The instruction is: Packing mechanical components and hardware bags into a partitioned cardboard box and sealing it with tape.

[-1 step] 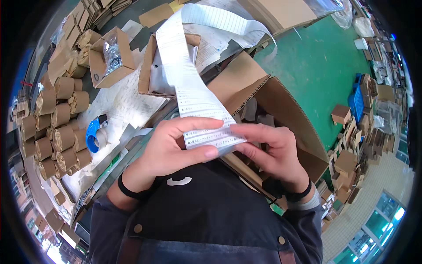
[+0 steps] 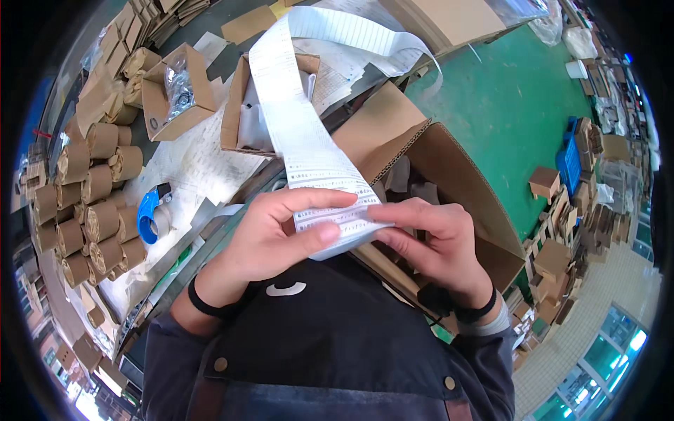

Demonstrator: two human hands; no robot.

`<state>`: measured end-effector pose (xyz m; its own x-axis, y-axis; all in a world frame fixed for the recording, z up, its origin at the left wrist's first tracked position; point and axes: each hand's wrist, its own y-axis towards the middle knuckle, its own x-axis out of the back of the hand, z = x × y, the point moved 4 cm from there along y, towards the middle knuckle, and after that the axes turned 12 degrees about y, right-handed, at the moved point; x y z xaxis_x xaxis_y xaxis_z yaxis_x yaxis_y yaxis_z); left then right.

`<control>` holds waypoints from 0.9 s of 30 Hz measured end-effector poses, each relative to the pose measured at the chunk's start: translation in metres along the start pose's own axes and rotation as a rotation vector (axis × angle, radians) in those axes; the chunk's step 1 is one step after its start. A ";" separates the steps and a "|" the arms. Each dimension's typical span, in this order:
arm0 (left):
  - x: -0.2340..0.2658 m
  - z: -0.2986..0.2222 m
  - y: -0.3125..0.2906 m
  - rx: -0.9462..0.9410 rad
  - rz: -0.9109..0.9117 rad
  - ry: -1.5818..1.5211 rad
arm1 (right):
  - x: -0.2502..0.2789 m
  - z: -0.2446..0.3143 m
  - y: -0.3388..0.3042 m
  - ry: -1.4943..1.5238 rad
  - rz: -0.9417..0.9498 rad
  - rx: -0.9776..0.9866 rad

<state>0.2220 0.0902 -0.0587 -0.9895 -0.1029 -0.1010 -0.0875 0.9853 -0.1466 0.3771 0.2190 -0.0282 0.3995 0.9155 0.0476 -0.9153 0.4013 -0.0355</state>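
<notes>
A long white strip of printed labels (image 2: 284, 105) runs from the far side of the table down into my hands, its far end curling to the right. My left hand (image 2: 281, 228) grips the strip from the left, thumb on top and fingers behind or along it. From the right, my right hand (image 2: 432, 235) pinches the strip's edge between thumb and forefinger. The near end bends over and hangs under my left thumb. Beneath the strip stands a small open cardboard box (image 2: 235, 116) with whitish plastic bags inside.
Brown paper-wrapped rolls (image 2: 102, 217) are stacked at the left, near a blue tape dispenser (image 2: 149, 214). Another small carton (image 2: 168, 130) holds clear bags of parts. A large open cardboard box (image 2: 484, 203) stands right of my hands. Beyond it lies green floor (image 2: 477, 91).
The strip's near end has slid down slightly and now hangs lower beneath my left thumb. My left thumb has shifted a little left and up. My right hand has barely moved.
</notes>
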 end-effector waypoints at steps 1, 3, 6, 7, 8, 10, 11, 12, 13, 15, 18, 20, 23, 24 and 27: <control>0.000 0.004 0.000 0.025 -0.023 -0.064 | 0.000 0.002 -0.001 -0.053 -0.008 0.055; -0.002 0.006 0.001 0.009 -0.046 -0.068 | 0.002 0.003 -0.005 -0.111 -0.029 0.105; -0.004 0.007 0.002 0.121 -0.094 -0.197 | 0.007 0.002 -0.008 -0.090 -0.032 0.175; -0.002 0.010 0.002 0.124 -0.097 -0.199 | 0.017 -0.001 -0.006 0.138 -0.111 0.034; 0.007 0.016 0.004 0.136 -0.220 -0.157 | 0.028 -0.004 -0.007 0.361 -0.194 -0.110; 0.024 0.023 0.004 0.147 -0.451 -0.240 | 0.071 -0.037 -0.020 0.281 -0.153 -0.453; 0.028 0.022 0.005 0.137 -0.490 -0.263 | 0.085 -0.060 -0.026 -0.019 -0.081 -0.526; 0.033 0.019 0.005 0.124 -0.532 -0.287 | 0.096 -0.090 -0.034 -0.323 -0.004 -0.589; 0.034 0.017 0.006 0.123 -0.529 -0.292 | 0.104 -0.127 -0.049 -0.492 0.010 -0.583; 0.033 0.014 0.007 0.088 -0.510 -0.286 | 0.110 -0.194 -0.070 -0.668 0.023 -0.577; 0.030 0.017 0.006 0.098 -0.533 -0.289 | 0.109 -0.232 -0.064 -1.032 -0.043 -0.574; 0.030 0.020 0.003 0.082 -0.542 -0.339 | 0.107 -0.229 -0.067 -0.983 -0.228 -0.559; 0.031 0.026 0.003 0.050 -0.549 -0.274 | 0.103 -0.218 -0.069 -1.044 -0.231 -0.550; 0.031 0.026 0.004 0.035 -0.554 -0.160 | 0.106 -0.218 -0.072 -1.046 -0.234 -0.549; 0.022 0.023 0.010 0.009 -0.452 -0.289 | 0.106 -0.209 -0.074 -1.157 0.066 -0.706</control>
<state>0.2024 0.0943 -0.0846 -0.7815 -0.5513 -0.2923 -0.4953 0.8329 -0.2468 0.4981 0.2928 -0.2294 -0.2357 0.5248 0.8179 -0.5699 0.6071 -0.5537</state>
